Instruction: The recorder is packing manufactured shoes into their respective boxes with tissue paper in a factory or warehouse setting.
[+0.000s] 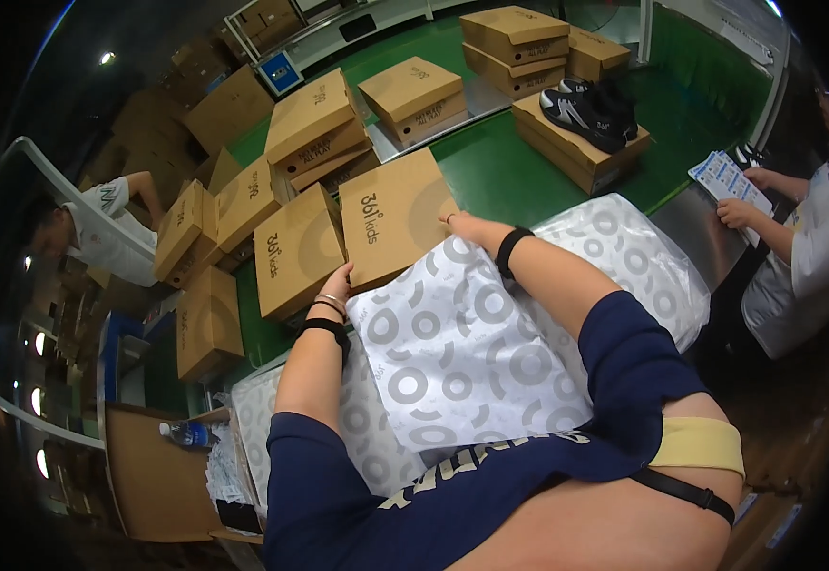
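Observation:
A brown cardboard shoebox [390, 233] lies on the green worktop in front of me, its lid down. My left hand [336, 284] grips its near left corner with curled fingers. At the box's right side, my right hand [464, 226] is closed on the edge, thumb showing on top and the other fingers hidden. From the box's near side a sheet of white wrapping paper [471, 333] with grey ring patterns spreads toward my body. Directly left of this box lies another brown shoebox [295, 252].
Several shoeboxes [310, 114] are stacked farther back. Black-and-white sneakers [585, 112] sit on a box at right. Patterned paper stacks [624, 252] flank me. A person [115, 224] bends at left; another [804, 228] holds a printed sheet. A bottle [189, 434] lies lower left.

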Demonstrator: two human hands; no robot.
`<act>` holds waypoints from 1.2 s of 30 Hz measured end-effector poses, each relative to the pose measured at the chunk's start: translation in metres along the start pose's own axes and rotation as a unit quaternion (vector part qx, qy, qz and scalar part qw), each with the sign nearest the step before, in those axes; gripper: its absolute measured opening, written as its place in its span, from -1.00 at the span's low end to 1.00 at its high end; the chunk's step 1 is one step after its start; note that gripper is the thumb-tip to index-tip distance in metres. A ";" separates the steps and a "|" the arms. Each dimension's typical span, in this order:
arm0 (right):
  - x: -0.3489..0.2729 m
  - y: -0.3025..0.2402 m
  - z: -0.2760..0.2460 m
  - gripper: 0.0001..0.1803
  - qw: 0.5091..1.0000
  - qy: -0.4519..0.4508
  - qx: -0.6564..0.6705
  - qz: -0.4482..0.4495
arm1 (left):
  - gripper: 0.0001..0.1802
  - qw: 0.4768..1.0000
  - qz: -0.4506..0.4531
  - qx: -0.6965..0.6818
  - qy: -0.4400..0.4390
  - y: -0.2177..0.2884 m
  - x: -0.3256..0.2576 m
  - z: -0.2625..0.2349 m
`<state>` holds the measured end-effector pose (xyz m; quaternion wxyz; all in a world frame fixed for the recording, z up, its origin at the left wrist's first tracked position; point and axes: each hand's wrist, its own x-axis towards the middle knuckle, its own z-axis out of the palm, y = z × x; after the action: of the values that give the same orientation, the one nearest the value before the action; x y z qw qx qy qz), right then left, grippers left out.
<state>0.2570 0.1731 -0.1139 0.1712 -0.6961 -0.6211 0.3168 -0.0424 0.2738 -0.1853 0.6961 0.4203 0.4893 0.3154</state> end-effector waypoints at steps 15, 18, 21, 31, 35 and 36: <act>-0.044 0.067 -0.031 -0.30 0.680 0.212 0.668 0.215 | -0.29 0.974 -0.137 0.098 -0.153 0.014 -0.056 0.053; -0.078 0.061 -0.027 -0.29 0.795 0.184 0.546 0.188 | -0.44 0.975 -0.064 0.190 -0.092 0.032 -0.078 0.065; -0.152 0.083 -0.033 -0.20 0.850 0.029 0.516 0.101 | -0.44 0.977 0.138 0.081 0.140 0.043 -0.148 0.094; -0.259 0.015 0.000 -0.01 0.881 -0.139 0.451 0.039 | -0.16 0.989 0.087 -0.047 -0.112 -0.021 -0.272 0.122; -0.210 -0.012 -0.031 -0.12 0.821 -0.078 0.565 -0.028 | -0.48 0.979 0.102 -0.050 -0.167 0.043 -0.190 0.114; -0.183 -0.011 -0.039 -0.17 0.822 -0.075 0.562 -0.053 | -0.55 0.976 0.085 -0.057 -0.191 0.064 -0.166 0.115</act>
<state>0.2690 0.0033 -0.0357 0.5019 -0.4195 -0.3822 0.6527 0.0108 0.1296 -0.0395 0.7702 0.4725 0.2909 0.3145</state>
